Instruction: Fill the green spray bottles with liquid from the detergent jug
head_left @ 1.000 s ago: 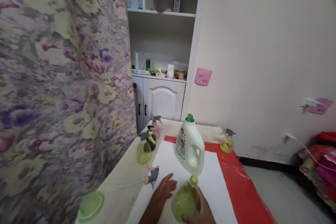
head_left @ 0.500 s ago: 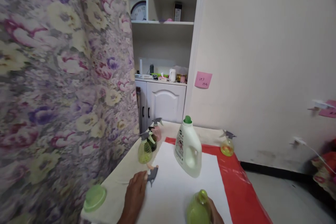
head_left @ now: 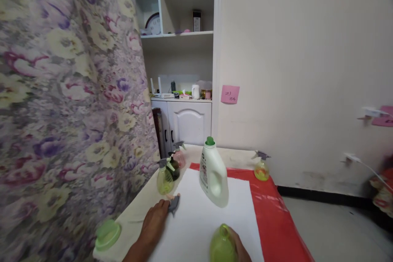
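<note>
My left hand [head_left: 156, 220] lies low over the left edge of the white sheet, its fingers closed around a grey trigger spray head [head_left: 174, 204]. The tip of the spray head is partly hidden by my fingers. At the bottom of the view, my right hand [head_left: 239, 245] grips a green spray bottle [head_left: 221, 246] from its right side; the bottle's neck is bare, without a sprayer. Upright beyond both hands stands a pale green detergent jug [head_left: 218, 180] with a green pouring spout.
Three spray bottles cluster at the table's left: yellow-green [head_left: 165, 180], dark [head_left: 174, 168] and pink [head_left: 179, 156]. Another spray bottle [head_left: 261, 170] stands at the back right on red plastic [head_left: 270, 208]. A green lid [head_left: 108, 235] lies front left. A floral curtain [head_left: 76, 131] borders the left side.
The view has turned slightly, shifting everything a little leftward. Both hands keep their grips, the left on the spray head and the right on the green bottle.
</note>
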`<state>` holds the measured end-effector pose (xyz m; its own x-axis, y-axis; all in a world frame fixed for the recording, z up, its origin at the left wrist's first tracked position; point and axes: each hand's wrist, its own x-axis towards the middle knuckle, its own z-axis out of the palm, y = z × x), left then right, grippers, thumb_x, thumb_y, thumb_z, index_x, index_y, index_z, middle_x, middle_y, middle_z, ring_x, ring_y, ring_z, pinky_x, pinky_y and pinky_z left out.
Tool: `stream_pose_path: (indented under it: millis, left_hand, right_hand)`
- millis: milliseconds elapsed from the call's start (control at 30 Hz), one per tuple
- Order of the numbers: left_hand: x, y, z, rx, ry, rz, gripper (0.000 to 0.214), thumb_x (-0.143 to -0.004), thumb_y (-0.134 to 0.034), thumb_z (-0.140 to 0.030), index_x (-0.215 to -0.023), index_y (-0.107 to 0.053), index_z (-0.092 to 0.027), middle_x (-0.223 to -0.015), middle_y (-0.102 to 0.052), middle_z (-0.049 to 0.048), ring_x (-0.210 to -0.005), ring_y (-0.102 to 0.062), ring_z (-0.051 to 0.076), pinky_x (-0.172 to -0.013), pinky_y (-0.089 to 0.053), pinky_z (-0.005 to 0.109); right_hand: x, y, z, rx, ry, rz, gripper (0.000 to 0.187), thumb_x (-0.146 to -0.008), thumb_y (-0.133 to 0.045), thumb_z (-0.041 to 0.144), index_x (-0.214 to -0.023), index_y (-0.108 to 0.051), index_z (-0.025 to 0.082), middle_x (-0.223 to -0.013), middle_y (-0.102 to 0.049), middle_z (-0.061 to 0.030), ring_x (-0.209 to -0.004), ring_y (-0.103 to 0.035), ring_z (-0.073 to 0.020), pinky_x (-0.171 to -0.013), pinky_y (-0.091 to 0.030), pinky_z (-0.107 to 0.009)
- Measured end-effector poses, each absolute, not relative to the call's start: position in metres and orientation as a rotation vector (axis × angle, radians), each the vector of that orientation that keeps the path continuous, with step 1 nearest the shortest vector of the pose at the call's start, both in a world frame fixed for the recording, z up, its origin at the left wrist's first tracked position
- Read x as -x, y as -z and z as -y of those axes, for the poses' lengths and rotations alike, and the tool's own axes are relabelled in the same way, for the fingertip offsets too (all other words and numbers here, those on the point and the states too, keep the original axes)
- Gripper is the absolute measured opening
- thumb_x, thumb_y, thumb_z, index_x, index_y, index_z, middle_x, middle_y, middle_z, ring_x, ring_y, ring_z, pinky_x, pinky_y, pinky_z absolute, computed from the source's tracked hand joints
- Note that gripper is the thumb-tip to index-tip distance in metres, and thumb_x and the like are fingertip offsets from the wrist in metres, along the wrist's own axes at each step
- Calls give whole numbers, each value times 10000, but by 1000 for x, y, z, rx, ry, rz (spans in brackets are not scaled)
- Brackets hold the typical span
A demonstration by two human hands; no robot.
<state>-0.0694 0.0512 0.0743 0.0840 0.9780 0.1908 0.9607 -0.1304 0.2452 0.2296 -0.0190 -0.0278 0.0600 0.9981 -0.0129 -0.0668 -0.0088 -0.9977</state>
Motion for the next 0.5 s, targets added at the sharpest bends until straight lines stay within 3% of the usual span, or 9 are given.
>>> stream_pose_path:
  millis: [167, 333, 500]
  left_hand:
    - [44, -104, -25, -2217, -779, -1864, 259, -897, -386, -285, -1082, -566, -270, -1090, -655, 30, -947, -635, 213, -796, -447, 295]
    - [-2, -153, 12, -1649, -1325, -1368, 407, -805, -586, -449, -1120, -589, -191, -830, -697, 28, -780, -643, 224, -671, -483, 293]
    - [-53, -213, 46, -1239, -1625, -939, 369, -784, -675, -397, -1093, -643, -198, -868, -687, 20, -769, -593, 149, -693, -468, 237]
  right_hand:
    - [-233, 21, 25, 1050, -1049, 1332, 1006, -400, -845, 524, -1291, -499, 209, -1338, -574, -126, -1266, -477, -379, -1062, -379, -432]
    - [-235, 21, 24, 966, -1047, 1440, 932, -448, -799, 280, -1308, -447, 202, -1350, -562, -133, -1265, -479, -369, -1071, -359, -469]
    - [-234, 11, 28, 1073, -1036, 1424, 913, -431, -745, 131, -1297, -464, 195, -1295, -602, -122, -1236, -498, -383, -1038, -387, -471]
